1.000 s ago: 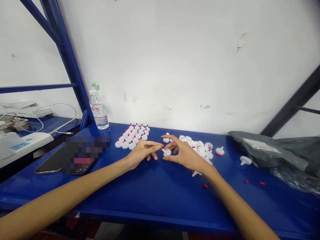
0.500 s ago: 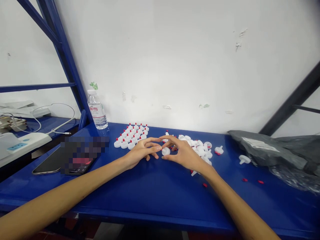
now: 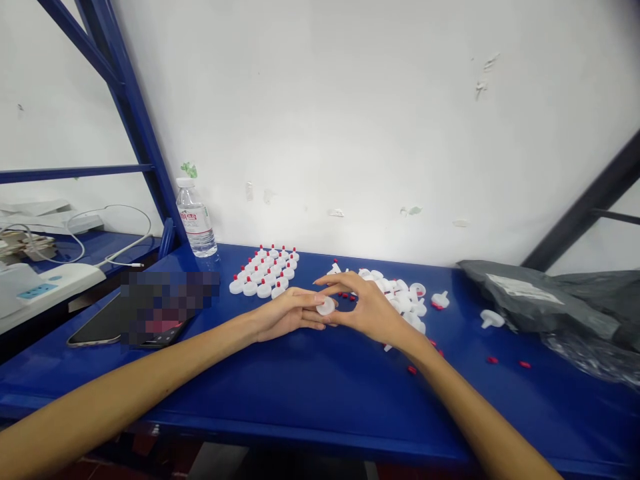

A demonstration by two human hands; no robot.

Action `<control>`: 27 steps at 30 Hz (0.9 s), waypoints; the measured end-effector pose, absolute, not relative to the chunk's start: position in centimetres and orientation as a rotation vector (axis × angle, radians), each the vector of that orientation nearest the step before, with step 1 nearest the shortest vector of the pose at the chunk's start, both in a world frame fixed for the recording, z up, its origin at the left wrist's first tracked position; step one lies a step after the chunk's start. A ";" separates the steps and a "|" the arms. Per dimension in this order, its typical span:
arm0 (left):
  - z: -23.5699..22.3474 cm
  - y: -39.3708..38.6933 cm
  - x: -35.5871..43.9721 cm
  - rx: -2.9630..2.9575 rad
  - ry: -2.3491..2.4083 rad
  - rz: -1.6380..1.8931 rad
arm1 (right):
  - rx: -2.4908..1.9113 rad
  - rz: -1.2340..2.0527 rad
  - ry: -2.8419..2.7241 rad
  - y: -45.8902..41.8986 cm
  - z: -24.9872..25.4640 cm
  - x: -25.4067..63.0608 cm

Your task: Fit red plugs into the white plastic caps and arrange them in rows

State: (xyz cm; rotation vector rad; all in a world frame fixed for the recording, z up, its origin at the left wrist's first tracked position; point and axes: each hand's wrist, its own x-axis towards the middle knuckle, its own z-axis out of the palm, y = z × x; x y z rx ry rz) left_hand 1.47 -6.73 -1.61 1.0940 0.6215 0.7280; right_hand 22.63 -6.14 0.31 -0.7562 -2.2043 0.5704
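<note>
Over the middle of the blue table, my left hand [image 3: 295,310] pinches a round white nozzle cap [image 3: 325,306] between thumb and fingers; its round base faces me and its spout is hidden. My right hand [image 3: 363,300] curves around from the other side, thumb by the cap's lower edge, index finger apart above it. Behind my left hand stand rows of white nozzle caps with red tips [image 3: 265,270], spouts up. A loose pile of white nozzle caps [image 3: 400,297] lies behind my right hand, partly hidden by it, with small red tips [image 3: 412,370] scattered around.
A water bottle [image 3: 196,217] stands at the back left. Left of my left forearm lie a phone [image 3: 97,323] and a blurred-out dark device. A white power strip [image 3: 50,287] is at the far left. A grey plastic bag [image 3: 545,300] covers the right side.
The white cap has shifted slightly left and is now pinched by my left hand, whose fingers were stretched beside it. Another red-tipped cap now shows at the front of the rows.
</note>
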 end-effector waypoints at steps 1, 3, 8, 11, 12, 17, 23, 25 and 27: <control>-1.6 -6.7 1.5 1.107 0.628 0.730 | -0.754 0.575 -2.201 -6.2 0.3 22.6; -1.7 -6.7 1.6 1.134 0.643 0.742 | -0.754 0.589 -2.194 -6.3 0.4 22.5; -1.8 -6.7 1.7 1.189 0.671 0.772 | -0.774 0.629 -2.184 -6.8 0.8 22.3; -1.7 -6.8 1.5 1.231 0.653 0.783 | -0.774 0.618 -2.177 -7.0 1.1 22.2; -1.6 -6.8 1.5 1.245 0.650 0.786 | -0.774 0.610 -2.177 -7.1 1.1 22.2; -1.2 -6.8 1.3 1.341 0.653 0.735 | -0.793 0.570 -2.186 -7.0 1.1 22.1; -1.1 -6.8 1.3 1.576 0.820 0.835 | -0.767 0.700 -2.130 -6.0 0.6 22.6; -0.7 -6.6 1.0 1.687 0.919 1.024 | -0.790 0.760 -2.093 -5.7 0.2 22.6; 0.0 -6.3 0.4 1.738 0.997 1.242 | -0.801 0.815 -2.091 -5.5 -0.6 22.3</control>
